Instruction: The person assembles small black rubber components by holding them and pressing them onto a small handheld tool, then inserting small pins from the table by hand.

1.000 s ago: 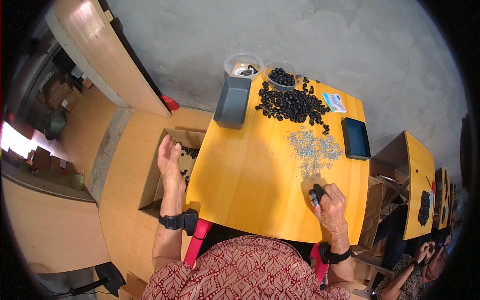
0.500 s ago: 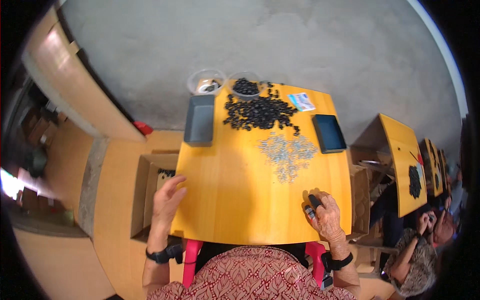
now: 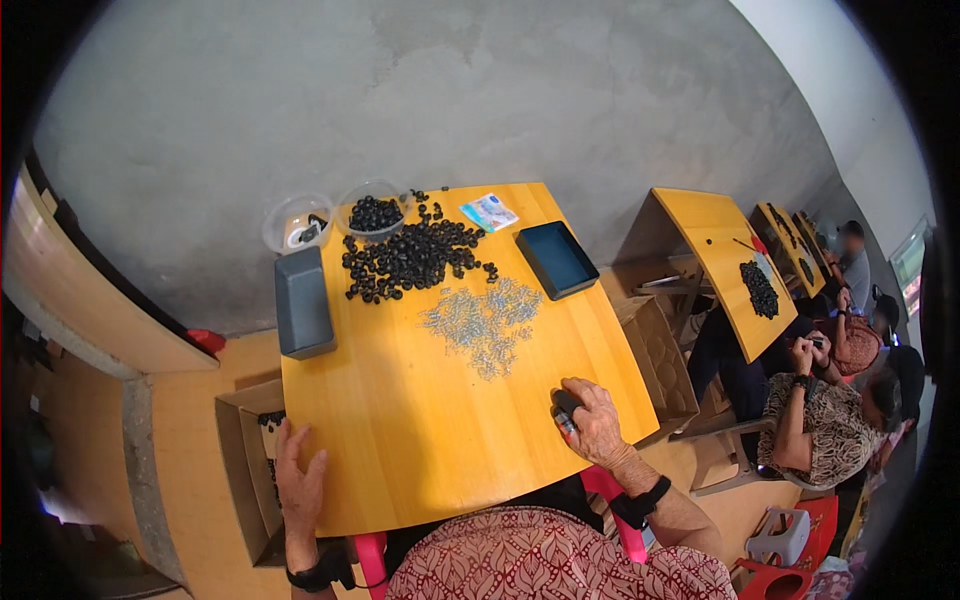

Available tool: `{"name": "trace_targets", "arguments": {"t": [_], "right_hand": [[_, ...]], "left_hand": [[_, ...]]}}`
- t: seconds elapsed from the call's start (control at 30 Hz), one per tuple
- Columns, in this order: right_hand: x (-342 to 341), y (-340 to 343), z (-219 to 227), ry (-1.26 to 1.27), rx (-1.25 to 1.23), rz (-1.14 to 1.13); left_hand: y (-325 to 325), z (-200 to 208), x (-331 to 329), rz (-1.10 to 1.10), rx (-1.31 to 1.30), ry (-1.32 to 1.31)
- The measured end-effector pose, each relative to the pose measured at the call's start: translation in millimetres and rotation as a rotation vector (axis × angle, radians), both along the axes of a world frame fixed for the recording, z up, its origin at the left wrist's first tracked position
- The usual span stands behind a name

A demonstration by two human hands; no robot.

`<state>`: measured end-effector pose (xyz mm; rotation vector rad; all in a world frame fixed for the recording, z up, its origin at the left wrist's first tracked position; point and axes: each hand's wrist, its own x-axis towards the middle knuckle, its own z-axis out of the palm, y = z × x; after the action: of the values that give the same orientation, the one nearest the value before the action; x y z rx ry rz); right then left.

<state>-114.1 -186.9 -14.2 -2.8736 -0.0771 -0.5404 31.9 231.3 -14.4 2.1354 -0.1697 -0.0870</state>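
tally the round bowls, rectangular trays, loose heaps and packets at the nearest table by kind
Clear round bowls: 2
Rectangular trays: 2
Heap of black parts: 1
Heap of tiny shiny parts: 1
Packet: 1
Total: 7 (pieces inside heaps not counted)

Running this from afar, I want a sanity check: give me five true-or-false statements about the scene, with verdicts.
1. The heap of black pieces lies nearer the wall than the silvery pieces. True.
2. The left hand is buried in the silvery pieces. False: it is at the left edge of the table, well apart from them.
3. The right hand is closer to the silvery pieces than the left hand. True.
4. The dark blue tray stands left of the black heap. False: it stands to the right.
5. The right-hand clear tub holds black pieces. True.
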Motion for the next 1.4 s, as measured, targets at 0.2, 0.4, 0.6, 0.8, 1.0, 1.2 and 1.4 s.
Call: {"name": "trace_targets", "arguments": {"t": [0.2,0.4,0.6,0.8,1.0,1.2,1.4], "right_hand": [[-0.3,0.8,-2.1,-0.004,-0.018,-0.007],[-1.3,1.2,-5.0,0.056,0.015,-0.032],[0.9,0.5,-4.7,0.003,-0.043,-0.020],[0.3,2.1,-4.8,0.026,-0.049,-0.031],[-1.2,1.3,-8.5,0.015,-0.007,-0.037],[-2.3,0.6,-4.7,-0.009,-0.002,-0.010],[-1.0,0.1,-5.5,-0.018,0.013,-0.004]], "left_hand": [[-8.5,-2.6,-5.5,-0.082,0.090,-0.103],[-9.3,-14.9,-5.3,-0.076,0.185,-0.163],[-11.6,-16.4,0.1,-0.069,0.203,-0.202],[-10.7,-14.2,-1.6,-0.066,0.213,-0.193],[-14.9,-14.3,-5.0,-0.026,0.197,-0.178],[-12.9,-19.8,-3.2,-0.061,0.227,-0.271],[-18.2,-18.6,-2.2,-0.003,0.232,-0.199]]}}
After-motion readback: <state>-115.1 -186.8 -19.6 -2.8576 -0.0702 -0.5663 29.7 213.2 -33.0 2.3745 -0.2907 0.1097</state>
